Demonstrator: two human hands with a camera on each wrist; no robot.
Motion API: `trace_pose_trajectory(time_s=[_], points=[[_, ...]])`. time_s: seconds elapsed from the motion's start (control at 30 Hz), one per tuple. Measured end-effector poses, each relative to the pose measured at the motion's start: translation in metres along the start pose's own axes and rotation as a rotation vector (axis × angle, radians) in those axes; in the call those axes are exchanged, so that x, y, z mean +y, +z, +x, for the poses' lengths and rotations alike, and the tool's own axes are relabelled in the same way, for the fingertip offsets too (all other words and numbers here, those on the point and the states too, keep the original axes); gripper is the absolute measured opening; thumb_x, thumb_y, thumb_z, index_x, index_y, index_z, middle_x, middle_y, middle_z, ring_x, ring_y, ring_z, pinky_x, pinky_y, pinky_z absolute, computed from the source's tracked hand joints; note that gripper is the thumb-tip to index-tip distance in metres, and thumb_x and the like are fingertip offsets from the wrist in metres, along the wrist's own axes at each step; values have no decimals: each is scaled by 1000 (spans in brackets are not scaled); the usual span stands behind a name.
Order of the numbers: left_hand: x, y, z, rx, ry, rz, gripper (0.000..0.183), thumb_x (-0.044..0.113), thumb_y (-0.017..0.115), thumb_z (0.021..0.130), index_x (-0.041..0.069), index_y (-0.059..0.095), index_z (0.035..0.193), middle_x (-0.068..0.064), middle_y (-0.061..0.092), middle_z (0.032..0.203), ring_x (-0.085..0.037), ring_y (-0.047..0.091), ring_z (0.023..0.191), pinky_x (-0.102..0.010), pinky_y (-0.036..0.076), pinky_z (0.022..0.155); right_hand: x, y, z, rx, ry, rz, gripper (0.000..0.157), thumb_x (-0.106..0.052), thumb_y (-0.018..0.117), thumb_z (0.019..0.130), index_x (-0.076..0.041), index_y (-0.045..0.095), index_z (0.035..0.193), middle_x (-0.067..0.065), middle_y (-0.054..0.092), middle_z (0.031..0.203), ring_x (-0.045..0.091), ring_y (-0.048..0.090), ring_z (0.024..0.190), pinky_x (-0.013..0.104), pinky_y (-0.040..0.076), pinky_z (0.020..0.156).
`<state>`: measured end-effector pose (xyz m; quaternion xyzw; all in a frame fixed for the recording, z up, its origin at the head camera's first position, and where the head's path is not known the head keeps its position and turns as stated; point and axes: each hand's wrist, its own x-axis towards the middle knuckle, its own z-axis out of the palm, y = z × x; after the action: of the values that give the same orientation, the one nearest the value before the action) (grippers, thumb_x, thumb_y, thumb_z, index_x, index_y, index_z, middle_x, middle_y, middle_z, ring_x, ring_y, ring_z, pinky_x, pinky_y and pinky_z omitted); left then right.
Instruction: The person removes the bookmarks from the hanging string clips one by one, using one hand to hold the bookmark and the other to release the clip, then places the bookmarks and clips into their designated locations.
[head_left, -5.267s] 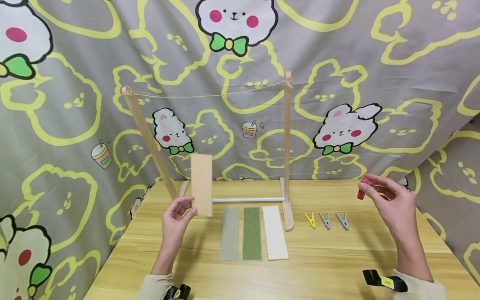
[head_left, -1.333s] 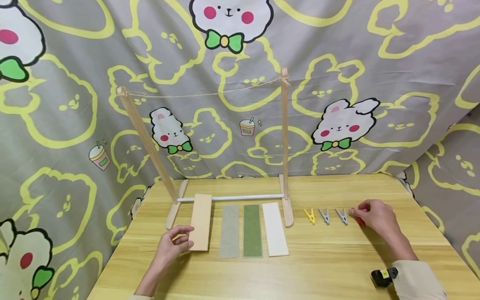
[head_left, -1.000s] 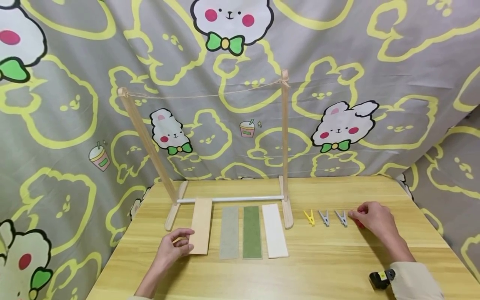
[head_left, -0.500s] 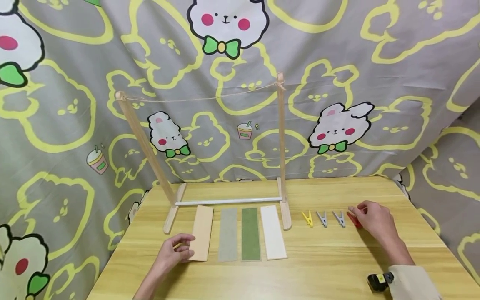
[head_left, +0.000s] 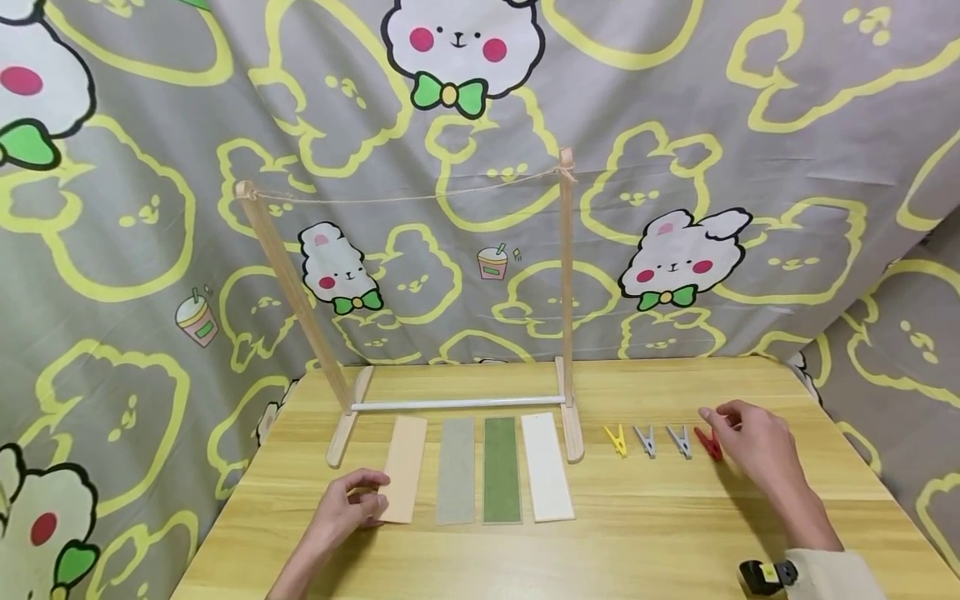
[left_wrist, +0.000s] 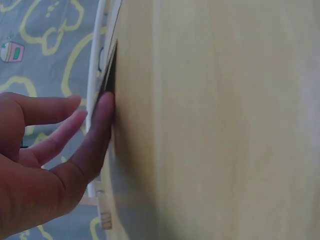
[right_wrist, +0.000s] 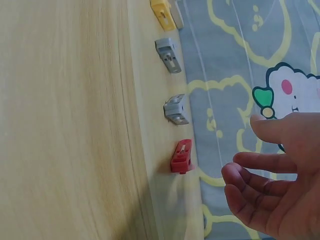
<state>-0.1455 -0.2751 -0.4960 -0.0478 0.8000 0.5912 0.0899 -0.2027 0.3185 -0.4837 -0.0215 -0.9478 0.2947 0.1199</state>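
Observation:
My left hand (head_left: 347, 504) holds the lower left edge of a tan rectangular card (head_left: 405, 467). In the left wrist view the thumb (left_wrist: 100, 120) meets the card, whose near end looks slightly raised. The index fingertip stands apart from it there. To its right lie a grey card (head_left: 456, 471), a green card (head_left: 502, 471) and a white card (head_left: 548, 467). My right hand (head_left: 757, 442), fingers relaxed and holding nothing, hovers beside a red clothespin (right_wrist: 182, 157) on the table. A yellow clothespin (head_left: 617, 442) and two grey clothespins (head_left: 645, 442) complete that row.
Behind the cards stands a wooden frame (head_left: 567, 292) with a string (head_left: 405, 198) tied between its posts and a white rod (head_left: 465, 403) low down. A patterned grey curtain (head_left: 465, 333) hangs behind the wooden table (head_left: 525, 562).
The tan card has come down from upright to lying nearly flat beside the grey one. My right hand has set the red clothespin at the row's end and let go.

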Motion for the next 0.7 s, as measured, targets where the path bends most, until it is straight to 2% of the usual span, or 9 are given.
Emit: trace_pose_trajectory(time_s=[0.17, 0.4, 0.7], points=[[5, 2, 1, 7, -3, 10, 29, -8, 61, 95, -13, 59, 124, -25, 58, 120, -27, 63, 94, -43, 64, 73, -1, -2, -1, 27, -15, 15, 48, -39, 60, 104, 8, 69, 110, 15, 72, 89, 37, 68, 83, 51, 52, 65], [11, 1, 1, 27, 34, 107, 29, -1, 67, 95, -9, 61, 122, -25, 62, 120, -30, 66, 101, -41, 63, 66, -2, -2, 0, 46, -36, 25, 46, -38, 61, 104, 7, 69, 110, 14, 72, 90, 34, 69, 80, 50, 53, 66], [5, -5, 5, 40, 64, 158, 36, 1, 71, 93, -8, 60, 126, -27, 61, 125, -31, 66, 101, -39, 62, 71, 4, 4, -4, 51, -63, 61, 46, -36, 61, 104, 6, 66, 122, 19, 72, 99, 40, 70, 88, 55, 55, 69]])
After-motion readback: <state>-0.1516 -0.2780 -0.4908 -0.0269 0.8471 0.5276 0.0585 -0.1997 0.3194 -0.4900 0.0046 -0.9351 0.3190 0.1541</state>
